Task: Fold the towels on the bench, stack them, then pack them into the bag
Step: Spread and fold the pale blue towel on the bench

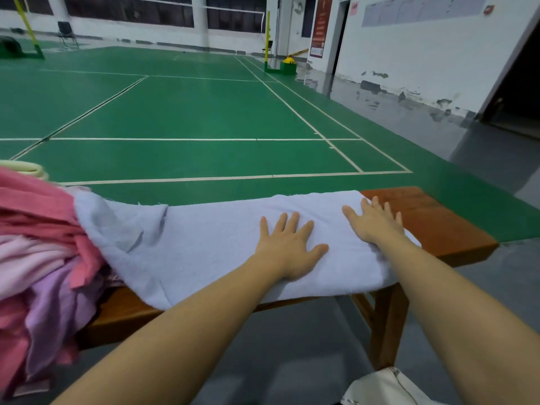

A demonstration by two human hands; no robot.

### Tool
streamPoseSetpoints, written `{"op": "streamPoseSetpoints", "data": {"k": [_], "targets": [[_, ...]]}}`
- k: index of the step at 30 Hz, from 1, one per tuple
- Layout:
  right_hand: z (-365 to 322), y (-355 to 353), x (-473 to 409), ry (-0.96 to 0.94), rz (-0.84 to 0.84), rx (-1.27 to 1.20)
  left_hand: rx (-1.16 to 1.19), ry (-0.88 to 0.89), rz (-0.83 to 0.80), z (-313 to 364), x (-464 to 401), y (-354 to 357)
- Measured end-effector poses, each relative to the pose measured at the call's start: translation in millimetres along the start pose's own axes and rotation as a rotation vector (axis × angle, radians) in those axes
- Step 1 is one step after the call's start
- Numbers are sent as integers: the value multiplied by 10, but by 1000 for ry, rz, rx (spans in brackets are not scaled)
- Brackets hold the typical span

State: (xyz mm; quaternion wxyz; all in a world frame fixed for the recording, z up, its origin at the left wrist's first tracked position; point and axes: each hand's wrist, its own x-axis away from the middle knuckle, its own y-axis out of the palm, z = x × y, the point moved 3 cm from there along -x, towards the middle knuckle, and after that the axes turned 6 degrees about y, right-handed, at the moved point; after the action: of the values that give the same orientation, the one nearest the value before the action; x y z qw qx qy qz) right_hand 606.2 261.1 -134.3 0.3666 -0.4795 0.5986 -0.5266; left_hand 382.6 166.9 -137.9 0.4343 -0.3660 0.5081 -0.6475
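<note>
A pale blue towel (210,244) lies spread along the wooden bench (438,226), its left end rumpled against a heap of pink and lilac towels (43,252). My left hand (287,248) presses flat on the towel's middle with fingers spread. My right hand (375,222) lies flat on the towel's right end, fingertips near its edge. A corner of a whitish bag (388,387) shows at the bottom right, on the floor in front of the bench.
The bench's right end is bare wood. A cream cloth edge (26,168) peeks out behind the pink heap. Beyond the bench lies a green badminton court (190,112); grey floor lies under and in front of the bench.
</note>
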Motion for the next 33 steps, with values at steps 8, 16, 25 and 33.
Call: {"op": "streamPoseSetpoints", "data": {"k": [8,16,25,33], "targets": [[29,-104,21,-44,226,-189,271,119,342,297,-28,-145],[101,-456,-91,-51,-51,-740,650,90,270,1042,-326,-100],[80,-481,-14,23,-651,-945,256,47,89,1106,-358,-92],[-49,-499,-29,13,-311,-1542,593,-4,15,633,-311,-265]]}}
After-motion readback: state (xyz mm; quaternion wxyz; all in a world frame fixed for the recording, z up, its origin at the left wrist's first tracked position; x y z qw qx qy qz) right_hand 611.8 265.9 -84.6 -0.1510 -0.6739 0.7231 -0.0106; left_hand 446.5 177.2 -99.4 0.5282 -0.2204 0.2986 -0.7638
